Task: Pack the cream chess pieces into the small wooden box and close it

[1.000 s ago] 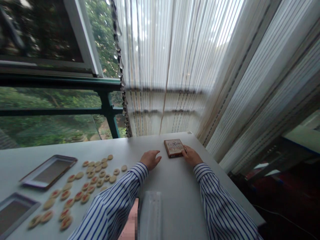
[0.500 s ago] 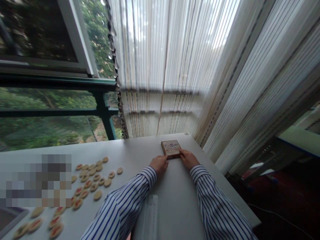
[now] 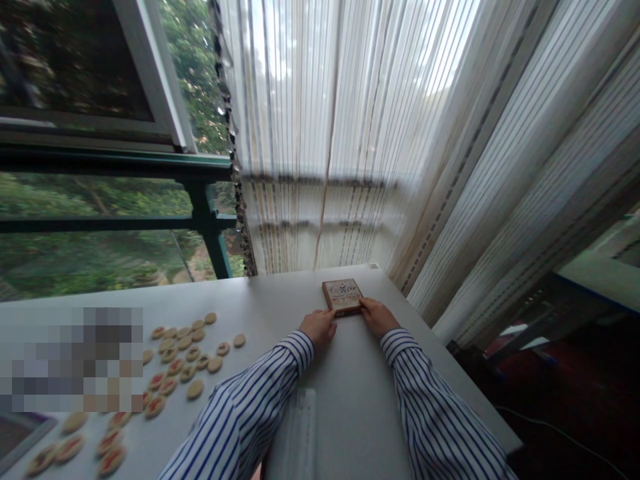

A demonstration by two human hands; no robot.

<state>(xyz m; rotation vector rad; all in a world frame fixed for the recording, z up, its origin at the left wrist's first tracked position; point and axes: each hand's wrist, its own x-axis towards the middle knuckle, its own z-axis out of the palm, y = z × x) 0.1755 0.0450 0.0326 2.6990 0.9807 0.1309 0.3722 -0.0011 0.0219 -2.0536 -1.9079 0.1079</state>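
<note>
Brown box (image 3: 343,296), lid print unreadable, both hands touching

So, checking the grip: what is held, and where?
The small box, lying on the table: left hand at its near left corner, right hand at its near right corner.

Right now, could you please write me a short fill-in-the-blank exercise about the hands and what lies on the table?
1. The left hand and the right hand both touch a small brown ____ lying on the table.
2. The round game pieces lie scattered to the ____ of both hands.
3. Both sleeves are white with blue ____.

Missing words: box; left; stripes.
</note>
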